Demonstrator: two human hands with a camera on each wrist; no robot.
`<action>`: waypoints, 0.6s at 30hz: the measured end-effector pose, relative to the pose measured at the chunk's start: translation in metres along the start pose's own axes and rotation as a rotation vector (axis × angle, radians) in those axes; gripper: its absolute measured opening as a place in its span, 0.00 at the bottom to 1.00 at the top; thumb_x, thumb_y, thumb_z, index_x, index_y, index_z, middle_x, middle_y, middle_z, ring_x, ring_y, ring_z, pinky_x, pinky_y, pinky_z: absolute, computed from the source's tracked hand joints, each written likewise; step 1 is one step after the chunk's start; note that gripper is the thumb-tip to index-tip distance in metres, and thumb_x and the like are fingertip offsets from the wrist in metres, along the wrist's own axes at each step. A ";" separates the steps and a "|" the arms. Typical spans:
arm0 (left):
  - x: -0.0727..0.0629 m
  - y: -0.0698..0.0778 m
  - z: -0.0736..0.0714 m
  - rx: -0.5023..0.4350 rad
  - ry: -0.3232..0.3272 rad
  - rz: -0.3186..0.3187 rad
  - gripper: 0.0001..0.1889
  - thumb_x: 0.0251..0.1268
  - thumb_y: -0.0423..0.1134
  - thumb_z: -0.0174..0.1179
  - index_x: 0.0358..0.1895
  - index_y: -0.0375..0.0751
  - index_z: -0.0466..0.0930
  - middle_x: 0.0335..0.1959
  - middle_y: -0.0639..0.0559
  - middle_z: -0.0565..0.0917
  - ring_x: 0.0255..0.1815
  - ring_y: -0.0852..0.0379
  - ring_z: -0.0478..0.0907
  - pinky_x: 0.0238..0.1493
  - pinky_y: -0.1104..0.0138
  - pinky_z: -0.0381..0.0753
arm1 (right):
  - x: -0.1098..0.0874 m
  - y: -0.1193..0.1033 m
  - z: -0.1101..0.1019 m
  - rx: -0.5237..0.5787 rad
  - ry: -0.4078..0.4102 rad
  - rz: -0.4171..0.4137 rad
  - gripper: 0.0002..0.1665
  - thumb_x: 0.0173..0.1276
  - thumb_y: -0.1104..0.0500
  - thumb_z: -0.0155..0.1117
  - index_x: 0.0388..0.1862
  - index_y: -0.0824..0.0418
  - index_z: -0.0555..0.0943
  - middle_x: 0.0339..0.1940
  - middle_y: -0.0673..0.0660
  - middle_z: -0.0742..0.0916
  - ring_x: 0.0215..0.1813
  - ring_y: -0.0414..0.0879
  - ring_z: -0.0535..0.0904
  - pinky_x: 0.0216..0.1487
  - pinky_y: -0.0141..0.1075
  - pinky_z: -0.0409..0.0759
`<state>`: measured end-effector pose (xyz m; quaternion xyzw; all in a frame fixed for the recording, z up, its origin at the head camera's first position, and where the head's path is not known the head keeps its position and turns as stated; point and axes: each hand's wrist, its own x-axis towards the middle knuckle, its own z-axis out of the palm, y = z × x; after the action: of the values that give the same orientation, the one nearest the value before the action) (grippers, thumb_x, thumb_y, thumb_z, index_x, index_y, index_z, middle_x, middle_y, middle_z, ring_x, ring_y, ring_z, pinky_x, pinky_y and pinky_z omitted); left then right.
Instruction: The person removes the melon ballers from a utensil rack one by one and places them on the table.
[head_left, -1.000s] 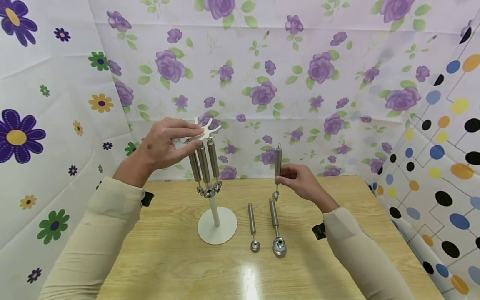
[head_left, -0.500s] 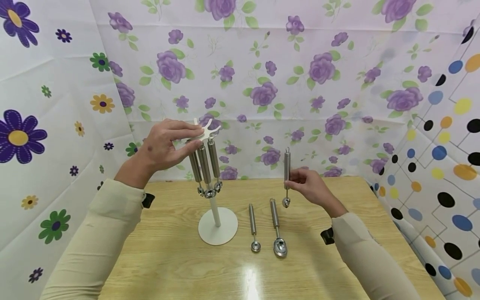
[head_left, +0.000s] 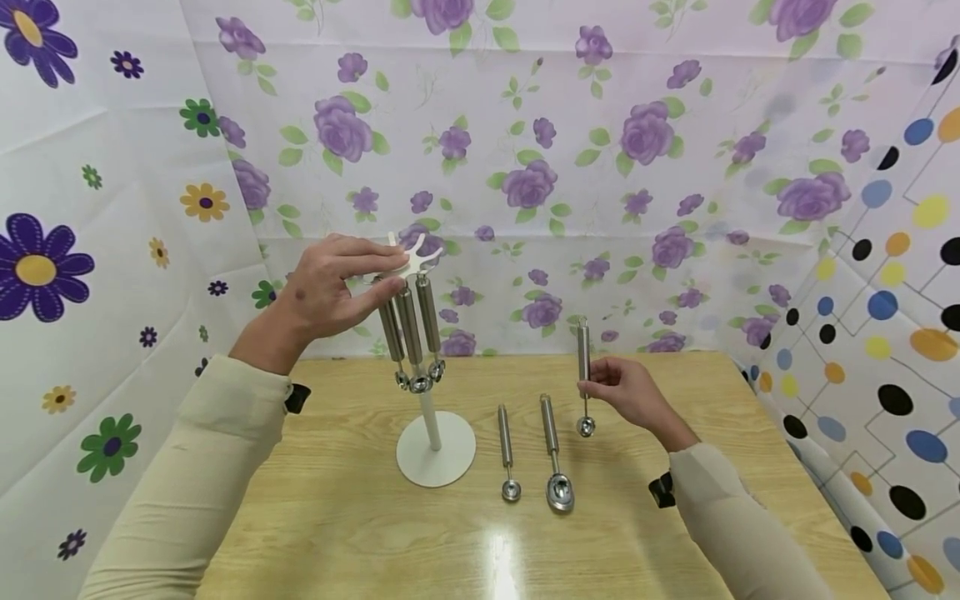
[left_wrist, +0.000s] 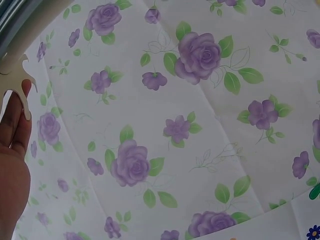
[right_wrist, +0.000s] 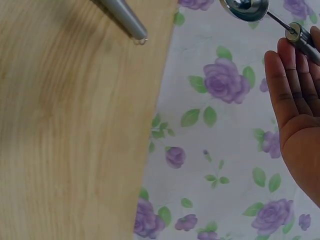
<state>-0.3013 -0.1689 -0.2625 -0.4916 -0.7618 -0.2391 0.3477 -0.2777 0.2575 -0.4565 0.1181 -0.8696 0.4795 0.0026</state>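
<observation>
A white hanging rack stands on a round base, and three steel scoops hang from its top. My left hand lies against the rack's top with straight fingers; the left wrist view shows the fingers beside a white hook. My right hand pinches a small steel scoop upright by its handle, with its bowl just above the table. The right wrist view shows that bowl beyond the right hand's fingers.
Two more steel scoops lie on the wooden table between the rack and my right hand: a small scoop and a larger scoop. Flowered cloth walls close the back and left, and a dotted cloth closes the right.
My right hand has carried the upright scoop rightward and downward, from above the larger lying scoop to the right of it. The left hand has stayed on the rack.
</observation>
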 end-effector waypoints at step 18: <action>0.000 0.001 0.000 0.002 0.005 -0.002 0.32 0.74 0.62 0.50 0.47 0.34 0.89 0.45 0.39 0.88 0.47 0.40 0.84 0.53 0.45 0.75 | -0.019 0.060 0.022 0.081 -0.052 0.167 0.21 0.69 0.57 0.69 0.51 0.73 0.80 0.38 0.58 0.86 0.41 0.52 0.84 0.47 0.52 0.83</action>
<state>-0.3008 -0.1686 -0.2623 -0.4898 -0.7616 -0.2399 0.3500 -0.2692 0.2733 -0.5209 0.0575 -0.8559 0.5098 -0.0649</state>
